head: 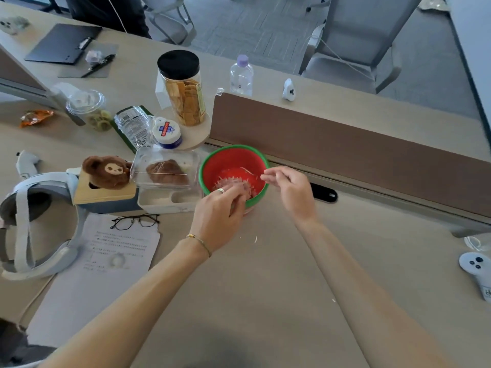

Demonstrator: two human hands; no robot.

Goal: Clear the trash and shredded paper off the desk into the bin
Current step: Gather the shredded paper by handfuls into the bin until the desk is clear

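Observation:
A small red bin with a green rim (233, 155) stands on the desk against the brown divider. Shredded paper (233, 185) lies in a heap inside it. My left hand (218, 221) rests at the bin's near rim, fingers curled down around a clump of shreds at the edge. My right hand (289, 189) hovers over the bin's right rim, thumb and fingertips pinched on a thin strip of paper. A few loose shreds (255, 239) lie on the desk just in front of the bin, and one more scrap (333, 300) lies farther right.
Left of the bin are a clear pastry box (164, 168), a white tray (170, 201), a plush bear (106, 171), a cracker jar (183, 88), wrappers (36, 118), glasses (135, 221) on papers, and a headset (34, 224). A controller (475, 269) lies at the right.

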